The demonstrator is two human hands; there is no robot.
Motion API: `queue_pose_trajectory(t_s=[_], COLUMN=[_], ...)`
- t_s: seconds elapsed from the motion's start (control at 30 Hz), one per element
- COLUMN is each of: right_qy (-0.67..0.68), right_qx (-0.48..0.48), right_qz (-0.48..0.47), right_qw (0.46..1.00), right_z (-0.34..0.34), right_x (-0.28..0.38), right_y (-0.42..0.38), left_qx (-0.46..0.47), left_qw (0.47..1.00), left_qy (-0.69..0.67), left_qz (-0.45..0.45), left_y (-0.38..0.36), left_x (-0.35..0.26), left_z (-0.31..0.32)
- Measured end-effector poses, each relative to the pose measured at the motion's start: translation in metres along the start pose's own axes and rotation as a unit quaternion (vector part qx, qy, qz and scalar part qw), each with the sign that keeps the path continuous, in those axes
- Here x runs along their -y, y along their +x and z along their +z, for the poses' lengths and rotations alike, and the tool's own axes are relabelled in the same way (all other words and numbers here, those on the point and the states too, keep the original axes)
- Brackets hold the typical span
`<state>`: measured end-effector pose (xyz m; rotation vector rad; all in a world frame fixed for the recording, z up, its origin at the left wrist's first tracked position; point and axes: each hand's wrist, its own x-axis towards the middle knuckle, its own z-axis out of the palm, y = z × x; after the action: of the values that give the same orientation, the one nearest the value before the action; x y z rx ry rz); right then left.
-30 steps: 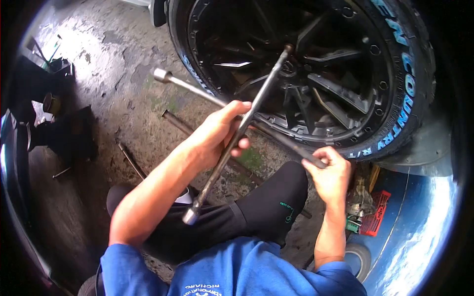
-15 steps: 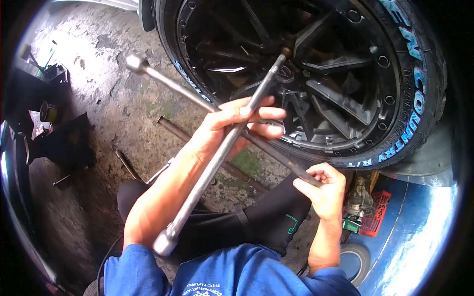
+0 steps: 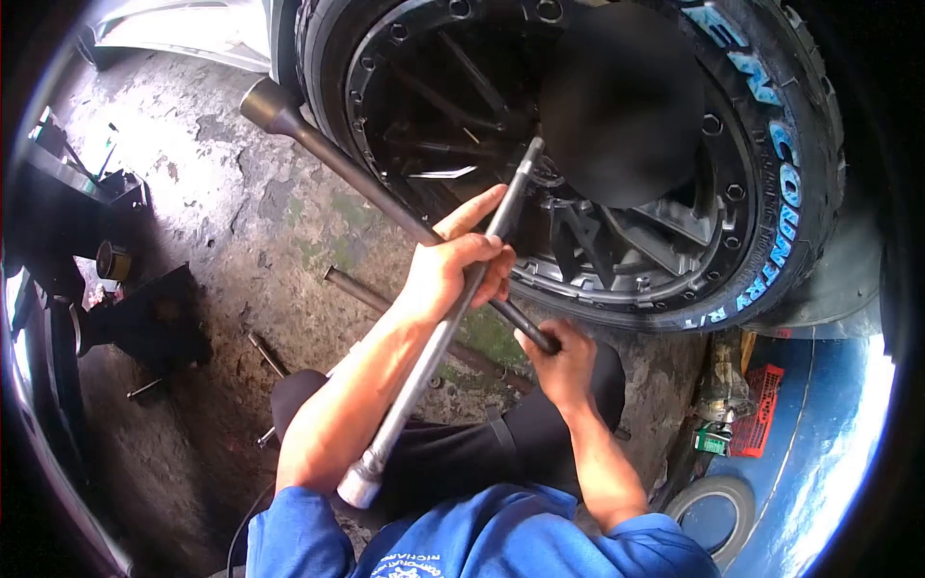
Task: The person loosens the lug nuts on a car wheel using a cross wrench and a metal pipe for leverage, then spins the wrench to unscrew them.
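Observation:
A four-way lug wrench point(image 3: 409, 385) is held up in front of the wheel. Around its crossing, the fingers of my left hand point(image 3: 448, 275) are wrapped, with the index finger stretched along the bar. My right hand point(image 3: 561, 364) grips the lower right end of the dark bar. That bar's large dark socket point(image 3: 270, 106) points to the upper left. The silver bar slants from a socket point(image 3: 360, 482) near my shirt up to a narrow tip over the wheel point(image 3: 718, 306). The wheel has a black rim and blue-white tyre lettering. A dark blurred patch hides part of its spokes.
A long metal pipe point(image 3: 356, 289) lies on the stained concrete floor point(image 3: 231, 222), with smaller tools to its left. Dark equipment point(image 3: 154, 318) stands at far left. On the right are a red plastic crate point(image 3: 758, 409), a blue surface point(image 3: 824, 424) and a grey ring point(image 3: 747, 501).
The wrench has turned, bringing a large dark socket to the upper left where a silver one was. My right hand has moved left along with its bar end. The view has shifted slightly.

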<state>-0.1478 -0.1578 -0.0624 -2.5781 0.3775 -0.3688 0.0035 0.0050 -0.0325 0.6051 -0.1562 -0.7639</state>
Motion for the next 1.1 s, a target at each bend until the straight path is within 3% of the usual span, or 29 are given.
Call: queue_pose_trajectory(t_s=[0.07, 0.17, 0.33, 0.43, 0.57, 0.63, 0.73, 0.9, 0.93, 1.03, 1.1], right_qy=[0.051, 0.015, -0.023, -0.016, -0.004, -0.005, 0.025, -0.057, -0.025, -0.054, -0.068], right_qx=[0.04, 0.046, -0.012, -0.051, 0.006, 0.073, 0.07, 0.05, 0.046, 0.032, 0.094], right_qz=[0.107, 0.128, 0.063, 0.015, 0.066, 0.115, 0.157, 0.059, 0.046, 0.053, 0.08], right_qw=[0.992, 0.991, 0.998, 0.998, 0.998, 0.991, 0.985, 0.995, 0.998, 0.997, 0.99], right_z=[-0.011, -0.012, 0.014, 0.022, 0.013, 0.0, -0.017, 0.009, 0.018, 0.023, 0.017], right_x=[0.017, 0.023, 0.002, -0.003, 0.008, 0.015, 0.021, 0.008, 0.008, 0.019, 0.026], right_y=[-0.001, 0.002, -0.002, -0.001, 0.003, 0.007, 0.005, 0.013, 0.011, 0.013, 0.017], left_qx=[-0.011, -0.012, 0.008, 0.024, 0.046, 0.057, 0.045, 0.088, 0.09, 0.043, 0.033], left_qw=[1.0, 1.0, 1.0, 0.999, 0.996, 0.998, 0.998, 0.995, 0.995, 0.997, 0.998], left_qy=[0.001, 0.022, -0.015, 0.046, 0.07, 0.035, -0.046, -0.032, -0.035, 0.054, 0.057], left_qz=[-0.003, -0.002, 0.009, 0.005, 0.016, 0.02, 0.016, 0.035, 0.038, 0.023, 0.013], left_y=[0.0, 0.001, 0.002, 0.003, 0.006, 0.006, 0.004, 0.008, 0.008, 0.007, 0.008], left_x=[-0.004, -0.003, 0.001, -0.003, -0.001, 0.003, 0.003, 0.012, 0.009, -0.003, -0.006], left_z=[0.003, 0.005, -0.008, -0.012, -0.017, -0.017, -0.002, -0.021, -0.028, -0.026, -0.025])
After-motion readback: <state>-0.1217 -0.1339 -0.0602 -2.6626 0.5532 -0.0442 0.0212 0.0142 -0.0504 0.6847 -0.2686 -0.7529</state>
